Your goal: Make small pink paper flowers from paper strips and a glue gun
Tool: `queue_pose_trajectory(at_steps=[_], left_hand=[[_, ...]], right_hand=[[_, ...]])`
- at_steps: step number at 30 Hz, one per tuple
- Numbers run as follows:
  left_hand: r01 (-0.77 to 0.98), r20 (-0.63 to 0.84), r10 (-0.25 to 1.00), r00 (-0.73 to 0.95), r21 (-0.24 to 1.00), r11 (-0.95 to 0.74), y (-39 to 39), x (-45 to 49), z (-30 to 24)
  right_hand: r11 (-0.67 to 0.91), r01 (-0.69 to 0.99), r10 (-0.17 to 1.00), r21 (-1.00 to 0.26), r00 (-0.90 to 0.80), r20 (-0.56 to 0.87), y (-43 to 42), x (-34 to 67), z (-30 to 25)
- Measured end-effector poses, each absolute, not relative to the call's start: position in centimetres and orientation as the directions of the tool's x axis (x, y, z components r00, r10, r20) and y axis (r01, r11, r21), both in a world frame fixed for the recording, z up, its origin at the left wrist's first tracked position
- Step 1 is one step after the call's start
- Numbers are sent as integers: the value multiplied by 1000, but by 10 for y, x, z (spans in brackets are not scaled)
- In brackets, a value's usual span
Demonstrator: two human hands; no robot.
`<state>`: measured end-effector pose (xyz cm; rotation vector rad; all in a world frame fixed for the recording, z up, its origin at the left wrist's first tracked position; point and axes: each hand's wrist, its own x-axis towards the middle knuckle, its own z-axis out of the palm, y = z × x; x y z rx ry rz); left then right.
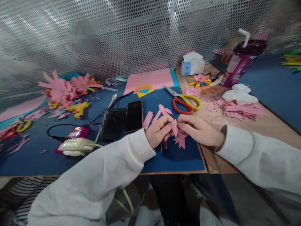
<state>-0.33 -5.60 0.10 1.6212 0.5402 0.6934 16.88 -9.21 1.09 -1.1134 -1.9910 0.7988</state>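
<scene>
While the left hand (160,129) and the right hand (199,128) are pinching a small pink paper piece (175,128) between their fingertips, over the blue tabletop (183,162), light, even pressure is probably serving best, sparing it stray creases.

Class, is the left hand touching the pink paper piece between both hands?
Touching: the head view shows the left hand with its thumb against the pink paper piece.
</scene>
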Motion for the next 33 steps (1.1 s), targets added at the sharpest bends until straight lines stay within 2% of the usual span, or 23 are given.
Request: queue_pose_trajectory(at_steps=[11, 26, 33], left_hand=[[72, 92, 713, 695, 978, -196, -56, -4, -1], [80, 107, 698, 709, 970, -229, -55, -4, -3], [145, 47, 768, 638, 973, -181, -50, -5, -1]], right_hand=[[439, 406, 880, -802, -376, 291, -93, 169, 10], [419, 418, 885, -806, -388, 259, -91, 170, 12], [341, 416, 917, -843, -346, 200, -90, 166, 11]])
